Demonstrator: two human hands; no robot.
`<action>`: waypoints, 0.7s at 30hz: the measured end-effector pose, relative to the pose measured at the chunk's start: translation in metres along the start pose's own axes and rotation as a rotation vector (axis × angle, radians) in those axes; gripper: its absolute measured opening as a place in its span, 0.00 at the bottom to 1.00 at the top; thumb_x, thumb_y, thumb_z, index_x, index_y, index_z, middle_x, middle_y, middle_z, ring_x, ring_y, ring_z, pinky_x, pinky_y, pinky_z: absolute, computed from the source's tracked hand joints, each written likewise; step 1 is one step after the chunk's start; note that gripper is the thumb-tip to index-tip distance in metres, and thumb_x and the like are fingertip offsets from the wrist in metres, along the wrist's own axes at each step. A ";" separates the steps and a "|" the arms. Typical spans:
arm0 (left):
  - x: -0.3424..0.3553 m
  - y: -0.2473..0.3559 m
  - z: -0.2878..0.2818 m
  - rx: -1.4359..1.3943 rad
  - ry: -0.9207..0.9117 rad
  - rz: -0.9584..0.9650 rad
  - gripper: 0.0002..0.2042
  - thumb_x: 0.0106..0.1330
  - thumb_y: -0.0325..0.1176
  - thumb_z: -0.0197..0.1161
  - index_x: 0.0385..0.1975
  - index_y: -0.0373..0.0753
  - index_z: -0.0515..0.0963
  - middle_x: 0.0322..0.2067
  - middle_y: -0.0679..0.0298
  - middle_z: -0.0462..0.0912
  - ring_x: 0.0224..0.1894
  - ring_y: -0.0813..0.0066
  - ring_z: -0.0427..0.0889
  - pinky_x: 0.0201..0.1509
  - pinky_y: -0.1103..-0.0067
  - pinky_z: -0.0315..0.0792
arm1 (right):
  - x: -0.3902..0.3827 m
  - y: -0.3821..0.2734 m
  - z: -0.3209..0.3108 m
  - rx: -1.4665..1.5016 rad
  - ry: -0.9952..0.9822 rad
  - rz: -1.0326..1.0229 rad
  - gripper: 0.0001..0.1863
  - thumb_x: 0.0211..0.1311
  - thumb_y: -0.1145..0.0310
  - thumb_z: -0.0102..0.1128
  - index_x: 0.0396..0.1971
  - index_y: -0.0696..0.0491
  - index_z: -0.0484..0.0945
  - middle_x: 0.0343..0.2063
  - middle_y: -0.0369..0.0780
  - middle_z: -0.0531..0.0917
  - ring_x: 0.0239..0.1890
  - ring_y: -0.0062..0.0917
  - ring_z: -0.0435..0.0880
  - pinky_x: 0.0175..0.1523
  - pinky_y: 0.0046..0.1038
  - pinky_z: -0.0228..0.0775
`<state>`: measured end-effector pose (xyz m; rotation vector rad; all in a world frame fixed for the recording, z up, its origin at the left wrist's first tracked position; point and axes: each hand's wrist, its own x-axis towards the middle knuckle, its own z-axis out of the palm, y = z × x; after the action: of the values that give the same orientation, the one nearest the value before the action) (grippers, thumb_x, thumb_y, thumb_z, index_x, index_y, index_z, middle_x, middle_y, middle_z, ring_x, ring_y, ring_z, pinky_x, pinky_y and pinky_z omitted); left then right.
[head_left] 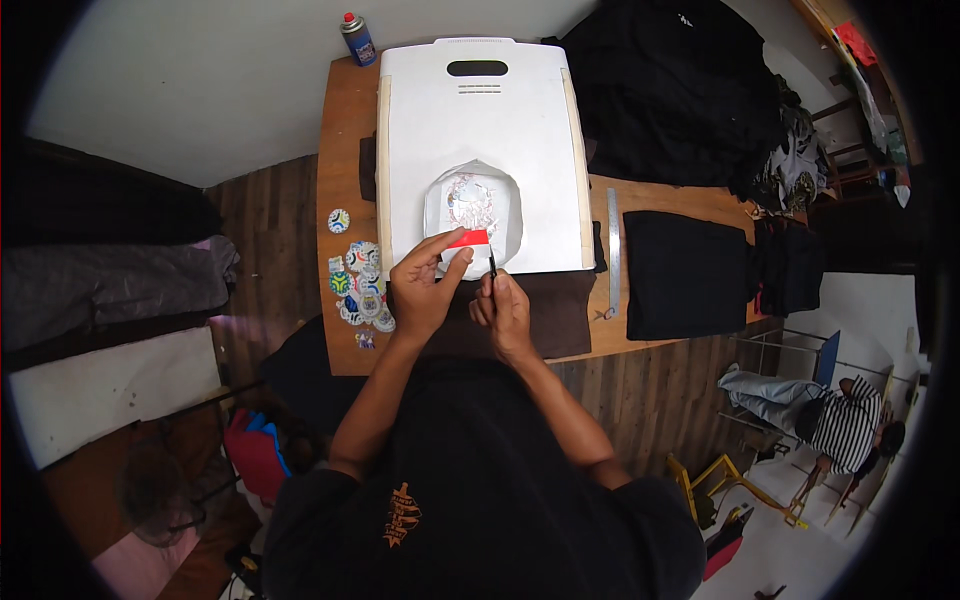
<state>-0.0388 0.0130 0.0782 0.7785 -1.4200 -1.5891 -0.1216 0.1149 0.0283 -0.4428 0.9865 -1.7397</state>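
My left hand (425, 285) pinches a small red-and-white strip (473, 238) between thumb and fingers. Closed around slim dark scissors (492, 262), my right hand (503, 312) brings the blades up to the strip's right end; the handles are mostly hidden by my fingers. Just beyond both hands, a white many-sided tray (512, 200) holds small paper scraps, and the strip hangs over its near side. The tray rests on a large white panel (420, 130) with an oval slot. Left of my left hand lie several round colourful stickers (345, 283), partly overlapping.
The wooden table (340, 120) carries a spray can (357, 40) at the far left. Right of the panel are a metal ruler (614, 250), folded black cloth (685, 275) and a large black cloth pile (670, 100). Other people (845, 425) are at right and lower left.
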 end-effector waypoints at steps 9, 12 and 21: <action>0.000 -0.001 0.003 -0.013 -0.001 -0.010 0.17 0.63 0.16 0.62 0.52 0.25 0.75 0.47 0.53 0.80 0.47 0.76 0.79 0.52 0.84 0.74 | 0.003 0.000 -0.003 0.003 -0.012 -0.019 0.18 0.78 0.54 0.37 0.31 0.52 0.65 0.12 0.27 0.57 0.13 0.12 0.51 0.22 0.20 0.48; 0.000 -0.001 0.004 -0.007 0.014 -0.032 0.16 0.63 0.16 0.62 0.52 0.25 0.75 0.46 0.54 0.80 0.47 0.77 0.80 0.51 0.84 0.74 | 0.000 0.000 -0.004 0.002 -0.001 0.006 0.19 0.78 0.54 0.37 0.31 0.52 0.65 0.12 0.27 0.57 0.13 0.12 0.51 0.22 0.20 0.49; -0.001 -0.001 0.007 -0.002 0.006 -0.028 0.17 0.63 0.16 0.63 0.52 0.25 0.75 0.47 0.53 0.80 0.47 0.76 0.80 0.53 0.84 0.74 | 0.002 -0.001 -0.006 0.006 0.007 -0.011 0.19 0.78 0.54 0.37 0.31 0.52 0.65 0.12 0.28 0.57 0.13 0.13 0.52 0.22 0.20 0.49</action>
<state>-0.0444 0.0169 0.0785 0.8040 -1.4087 -1.6083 -0.1270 0.1161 0.0248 -0.4394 0.9856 -1.7545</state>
